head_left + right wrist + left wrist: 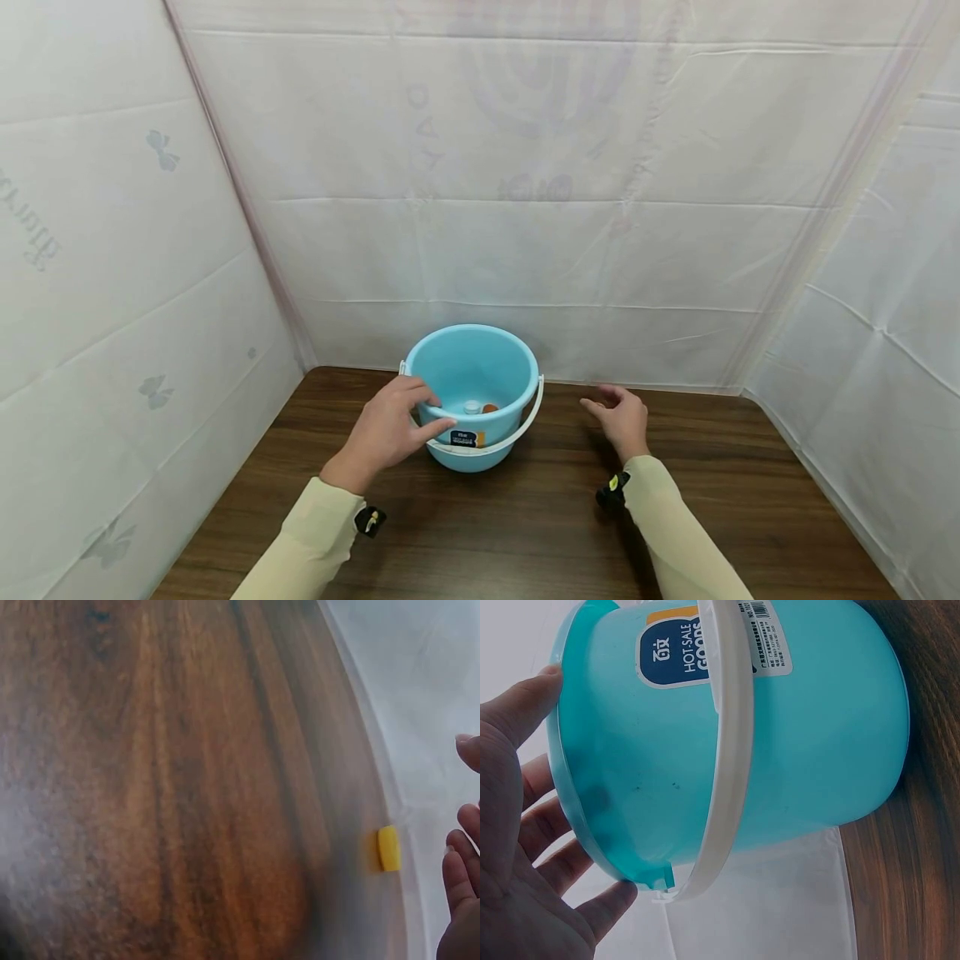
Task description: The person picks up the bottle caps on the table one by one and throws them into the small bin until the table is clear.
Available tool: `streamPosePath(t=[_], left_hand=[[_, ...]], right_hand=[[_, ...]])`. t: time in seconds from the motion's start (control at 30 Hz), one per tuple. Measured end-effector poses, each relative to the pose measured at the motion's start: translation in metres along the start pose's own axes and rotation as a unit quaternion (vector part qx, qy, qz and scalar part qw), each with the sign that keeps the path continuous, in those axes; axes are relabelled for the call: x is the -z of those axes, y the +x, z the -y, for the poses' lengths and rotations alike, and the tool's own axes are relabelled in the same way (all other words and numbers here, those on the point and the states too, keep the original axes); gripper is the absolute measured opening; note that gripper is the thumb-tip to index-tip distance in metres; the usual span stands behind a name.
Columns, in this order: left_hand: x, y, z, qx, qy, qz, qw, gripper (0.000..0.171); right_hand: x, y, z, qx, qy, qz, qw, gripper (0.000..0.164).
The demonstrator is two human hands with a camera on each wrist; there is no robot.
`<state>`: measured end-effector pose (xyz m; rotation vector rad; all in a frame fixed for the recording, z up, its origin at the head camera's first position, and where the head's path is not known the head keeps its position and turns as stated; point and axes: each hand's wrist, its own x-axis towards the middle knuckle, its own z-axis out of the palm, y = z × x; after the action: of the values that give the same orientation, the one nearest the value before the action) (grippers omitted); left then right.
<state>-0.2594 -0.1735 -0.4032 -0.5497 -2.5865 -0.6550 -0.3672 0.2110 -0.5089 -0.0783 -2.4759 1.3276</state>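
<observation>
A light blue plastic bucket [468,463] stands upright near the back of the table, its white handle [528,421] lowered across the front. With thumb outside and fingers over the inside, my left hand [386,425] grips the bucket's left front rim; the left wrist view also shows this hand [525,847] at the rim. Inside the bucket lie a small white round piece [472,407] and an orange piece [490,408], partly hidden by the rim. Right of the bucket, my right hand [621,417] hovers with loosely bent fingers. A small yellow block-like piece [388,848] sits near it at the table edge.
The dark wooden table [480,542] meets a white sheet wall [600,250] behind the bucket. More sheeting stands at the left [135,333] and right [877,375]. A dark blue label [671,649] is on the bucket's side.
</observation>
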Motion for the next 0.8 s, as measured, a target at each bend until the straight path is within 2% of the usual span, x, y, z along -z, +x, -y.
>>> streamPosePath(t=[0.33, 0.63, 0.8], left_hand=[[-0.001, 0.001, 0.001, -0.002, -0.002, -0.002, 1.0000, 0.028], [-0.001, 0.001, 0.000, -0.009, -0.008, -0.004, 0.9999, 0.028], [0.000, 0.000, 0.000, -0.010, -0.005, -0.008, 0.9999, 0.028]], right_hand=[[-0.005, 0.001, -0.014, -0.040, -0.019, 0.016, 0.999, 0.055], [-0.010, 0.000, -0.021, -0.066, -0.032, 0.009, 0.997, 0.050], [-0.013, 0.001, -0.022, -0.067, -0.030, 0.000, 0.997, 0.047]])
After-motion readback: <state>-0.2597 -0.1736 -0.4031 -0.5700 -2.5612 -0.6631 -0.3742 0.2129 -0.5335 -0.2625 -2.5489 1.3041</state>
